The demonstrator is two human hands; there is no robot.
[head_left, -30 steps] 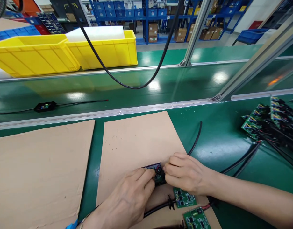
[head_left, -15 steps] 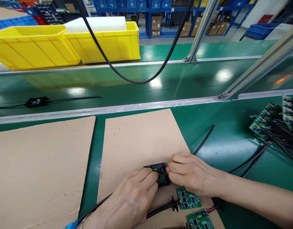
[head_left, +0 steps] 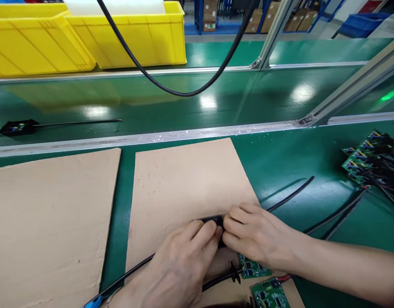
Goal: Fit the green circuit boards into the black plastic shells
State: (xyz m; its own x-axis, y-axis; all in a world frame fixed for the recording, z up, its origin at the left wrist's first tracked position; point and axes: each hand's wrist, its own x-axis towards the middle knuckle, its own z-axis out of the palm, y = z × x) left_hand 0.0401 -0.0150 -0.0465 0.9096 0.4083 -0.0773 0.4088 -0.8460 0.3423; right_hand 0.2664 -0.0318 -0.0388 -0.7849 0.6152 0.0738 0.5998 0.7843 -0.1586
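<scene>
A small open black plastic case (head_left: 213,219) with a circuit board inside lies on a sheet of cardboard (head_left: 184,184). My left hand (head_left: 187,256) is closed at its left and middle, fingertips pressed together over the board. My right hand (head_left: 251,233) pinches the right end, where a black cable (head_left: 291,194) comes out beyond the hand. The fingers cover most of the case. Just below lie a green circuit board (head_left: 255,268), joined to a black cable with a winged grommet (head_left: 234,273), and a second green circuit board (head_left: 270,294) with red wire.
Another cardboard sheet (head_left: 49,222) lies to the left. Wired circuit boards (head_left: 370,158) are heaped at the right. Behind a metal rail (head_left: 184,131), a black cased unit (head_left: 19,127) lies on the green belt. Yellow bins (head_left: 129,40) stand beyond; a black cable (head_left: 187,93) hangs in front.
My left fingers have shifted right, nearer my right hand, hiding more of the board. The cable end at right has swung rightward. The unit on the belt has moved left. My view tilts lower.
</scene>
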